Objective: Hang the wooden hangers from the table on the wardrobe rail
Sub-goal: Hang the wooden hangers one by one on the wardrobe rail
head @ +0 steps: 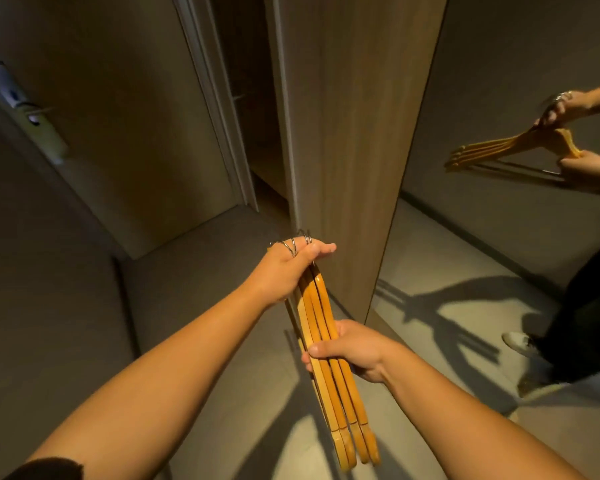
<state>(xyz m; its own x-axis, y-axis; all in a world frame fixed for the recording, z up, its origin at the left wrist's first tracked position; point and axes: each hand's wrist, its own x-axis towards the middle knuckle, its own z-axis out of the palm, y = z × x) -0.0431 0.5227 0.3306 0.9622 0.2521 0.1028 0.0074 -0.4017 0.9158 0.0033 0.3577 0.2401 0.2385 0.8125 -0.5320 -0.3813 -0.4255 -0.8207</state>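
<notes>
A stack of several wooden hangers with metal hooks is held in front of me, pressed flat together and seen edge-on. My left hand grips the stack at the top, where the hooks stick out over my fingers. My right hand clasps the arms of the hangers lower down. The wardrobe's wooden side panel stands just beyond the hands. No rail is in view.
A mirror on the right reflects my hands, the hangers and my legs. A door with a metal handle plate is at the left. A narrow dark opening lies between door frame and wooden panel. Grey floor below.
</notes>
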